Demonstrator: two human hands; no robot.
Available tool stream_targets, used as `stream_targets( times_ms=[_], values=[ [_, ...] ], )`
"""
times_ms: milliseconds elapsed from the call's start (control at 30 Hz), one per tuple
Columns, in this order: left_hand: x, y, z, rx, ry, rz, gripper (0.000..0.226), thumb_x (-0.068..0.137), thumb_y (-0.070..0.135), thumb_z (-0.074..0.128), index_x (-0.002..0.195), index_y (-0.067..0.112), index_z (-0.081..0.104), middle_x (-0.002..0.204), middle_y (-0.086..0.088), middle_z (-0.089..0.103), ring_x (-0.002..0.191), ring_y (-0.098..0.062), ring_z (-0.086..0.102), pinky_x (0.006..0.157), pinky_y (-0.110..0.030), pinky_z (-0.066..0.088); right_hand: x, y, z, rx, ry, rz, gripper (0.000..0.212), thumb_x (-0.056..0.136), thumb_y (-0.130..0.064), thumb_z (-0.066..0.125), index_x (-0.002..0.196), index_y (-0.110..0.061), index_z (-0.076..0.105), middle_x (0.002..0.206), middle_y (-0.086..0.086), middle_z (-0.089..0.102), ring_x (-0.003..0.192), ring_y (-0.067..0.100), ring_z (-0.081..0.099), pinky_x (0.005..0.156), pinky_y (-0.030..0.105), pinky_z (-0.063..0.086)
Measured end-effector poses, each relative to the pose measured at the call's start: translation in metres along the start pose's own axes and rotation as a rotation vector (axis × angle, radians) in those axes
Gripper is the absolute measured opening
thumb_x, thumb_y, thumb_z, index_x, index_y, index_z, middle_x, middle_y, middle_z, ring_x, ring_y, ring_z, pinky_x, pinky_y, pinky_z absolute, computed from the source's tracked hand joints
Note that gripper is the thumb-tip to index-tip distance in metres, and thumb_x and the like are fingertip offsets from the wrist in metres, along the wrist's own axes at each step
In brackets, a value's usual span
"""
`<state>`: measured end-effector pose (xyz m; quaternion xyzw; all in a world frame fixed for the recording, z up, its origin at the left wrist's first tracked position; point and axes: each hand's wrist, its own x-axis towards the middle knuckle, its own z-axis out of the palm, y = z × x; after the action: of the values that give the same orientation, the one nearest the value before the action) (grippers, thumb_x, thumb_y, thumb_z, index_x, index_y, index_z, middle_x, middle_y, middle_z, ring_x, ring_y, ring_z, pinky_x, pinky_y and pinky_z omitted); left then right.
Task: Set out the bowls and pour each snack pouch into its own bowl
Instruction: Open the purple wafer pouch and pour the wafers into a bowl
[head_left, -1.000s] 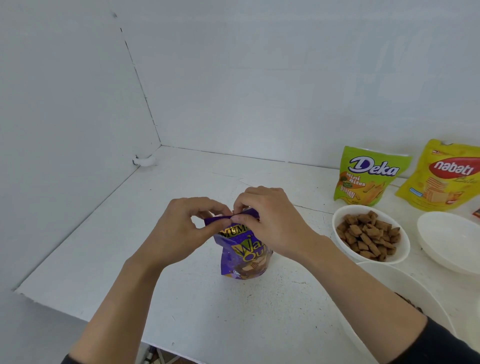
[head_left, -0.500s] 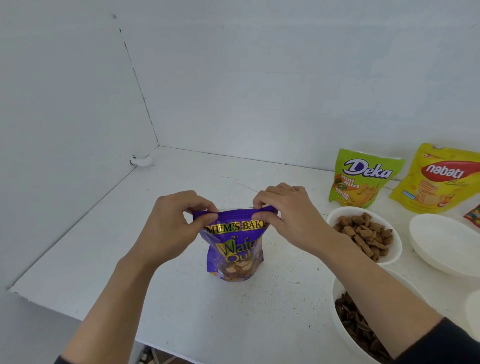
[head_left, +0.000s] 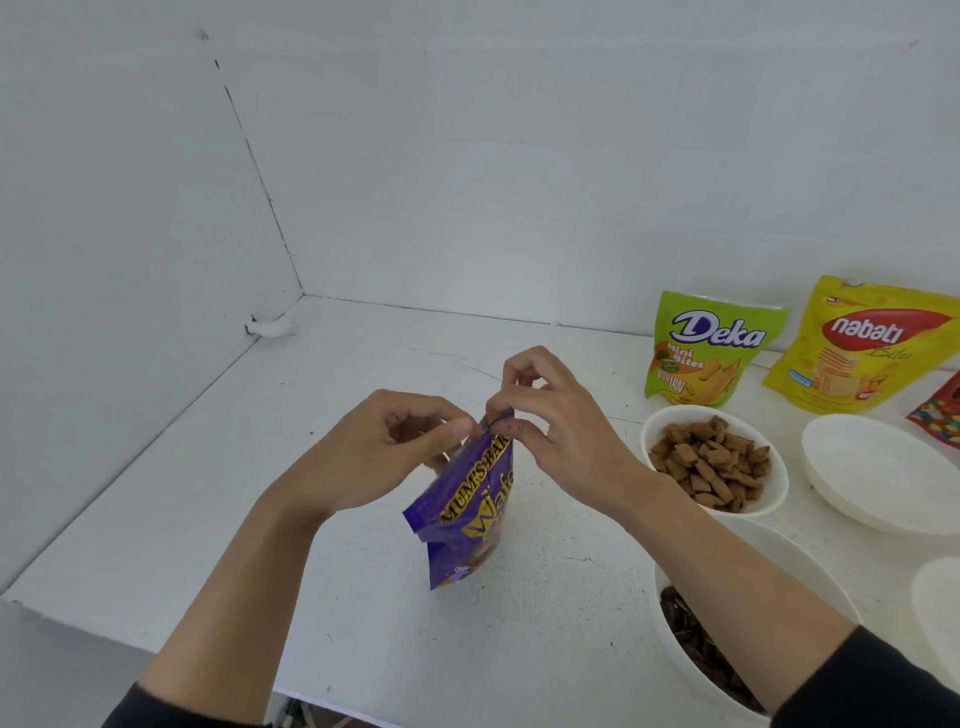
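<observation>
Mid-table, purple Mum's Bakery wafer pouch (head_left: 470, 512) is held tilted, top corner pinched by left hand (head_left: 382, 457) and right hand (head_left: 563, 428), bottom near the white table (head_left: 260, 519). At right: bowl of brown snack pieces (head_left: 714, 460), empty bowl (head_left: 883, 467), green Deka pouch (head_left: 709, 348), yellow Nabati pouch (head_left: 867, 348).

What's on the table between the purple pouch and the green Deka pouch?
In the head view, the right hand crosses that stretch; beyond it only bare white table lies between purple pouch and Deka pouch.
</observation>
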<state>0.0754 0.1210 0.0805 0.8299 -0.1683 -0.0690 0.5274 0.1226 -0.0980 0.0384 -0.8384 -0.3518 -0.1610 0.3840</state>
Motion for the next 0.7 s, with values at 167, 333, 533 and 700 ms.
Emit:
stream_targets(
  times_ms=[167,333,533,700],
  values=[
    [0.001,-0.012,-0.006,0.047,-0.078,0.074,0.021,0.095,0.010,0.069,0.113,0.016,0.077,0.102,0.002,0.080,0.097,-0.017,0.076,0.090,-0.029,0.058,0.002,0.001,-0.004,0.206,-0.006,0.048,0.017,0.091,0.004,0.068,0.086,-0.011,0.074,0.103,0.002,0.055,0.086,0.012,0.064,0.081,0.020,0.050],
    [0.004,-0.021,0.002,0.189,0.061,0.261,0.017,0.083,0.019,0.079,0.100,0.021,0.081,0.091,0.010,0.077,0.085,-0.019,0.075,0.080,-0.025,0.057,0.005,0.002,-0.003,0.211,-0.016,0.056,0.015,0.090,0.003,0.069,0.088,-0.011,0.075,0.107,0.002,0.056,0.088,0.015,0.066,0.083,0.027,0.054],
    [0.010,-0.031,0.008,0.444,0.036,0.463,0.007,0.094,0.018,0.071,0.097,0.016,0.077,0.090,0.010,0.070,0.070,-0.007,0.068,0.066,-0.026,0.056,0.004,0.002,-0.009,0.142,-0.115,0.024,0.015,0.091,0.000,0.069,0.088,-0.014,0.074,0.112,-0.003,0.052,0.092,0.014,0.064,0.084,0.020,0.050],
    [0.011,-0.032,0.007,0.518,0.111,0.540,0.011,0.097,0.030,0.063,0.102,0.029,0.072,0.095,0.011,0.070,0.070,-0.004,0.059,0.062,-0.034,0.054,0.002,-0.004,-0.015,0.197,-0.220,0.043,0.009,0.090,-0.012,0.074,0.096,-0.019,0.074,0.116,-0.008,0.048,0.101,0.015,0.060,0.089,0.025,0.049]
  ],
)
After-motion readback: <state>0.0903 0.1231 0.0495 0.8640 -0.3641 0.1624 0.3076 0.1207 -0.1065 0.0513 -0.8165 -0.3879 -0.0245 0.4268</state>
